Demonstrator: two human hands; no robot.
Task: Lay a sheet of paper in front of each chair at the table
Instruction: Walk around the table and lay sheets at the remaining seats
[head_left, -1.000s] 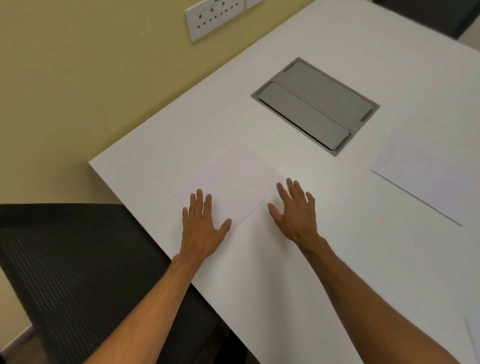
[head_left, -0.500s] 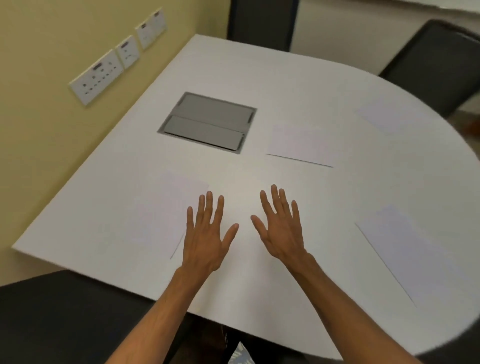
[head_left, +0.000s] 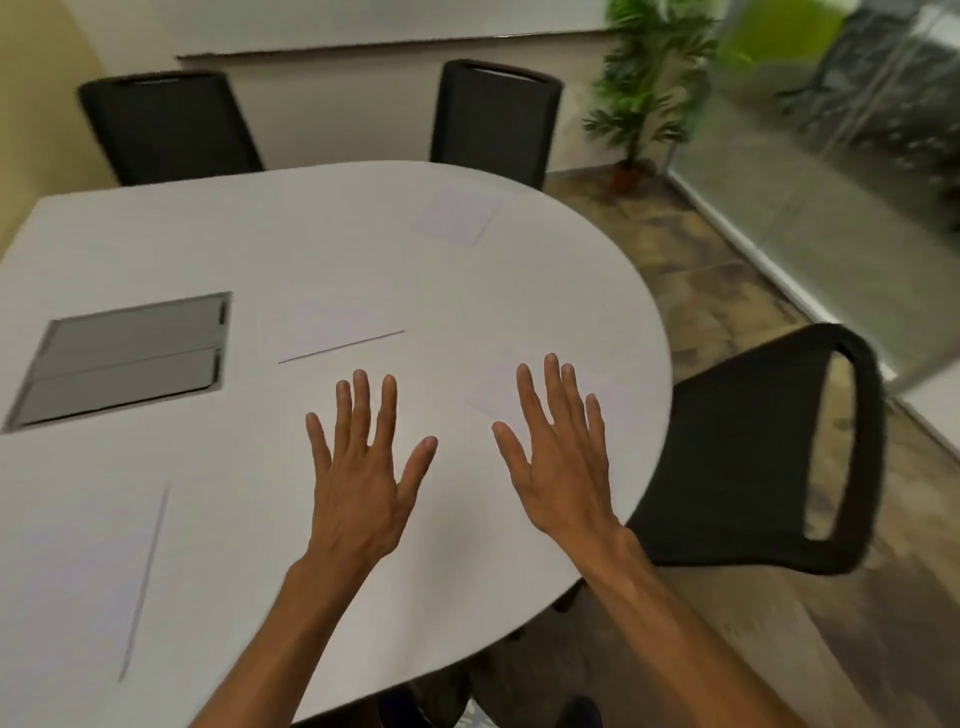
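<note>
Both bare hands hover palm-down over the white round-ended table (head_left: 260, 249), fingers spread wide and gripping nothing — the left hand (head_left: 361, 483) near the middle of the view, the right hand (head_left: 563, 462) just beside it at three o'clock. Four white sheets of paper lie flat on the tabletop. The far sheet (head_left: 454, 215) sits at twelve o'clock, in front of the black high-backed chair (head_left: 496, 111) at the table's far edge. The middle sheet (head_left: 337, 322) lies at eleven o'clock from the left hand, beside the grey rectangular metal cable hatch (head_left: 124, 358) set flush in the table at nine o'clock. The right-side sheet (head_left: 498, 387) shows faintly under the right hand's fingertips, facing the black mesh armchair (head_left: 753, 447) at three o'clock. The near-left sheet (head_left: 78, 571) lies at eight o'clock. A second black high-backed chair (head_left: 166, 127) stands at ten o'clock, and a green potted plant (head_left: 641, 88) at one o'clock — the picture is blurred there.
</note>
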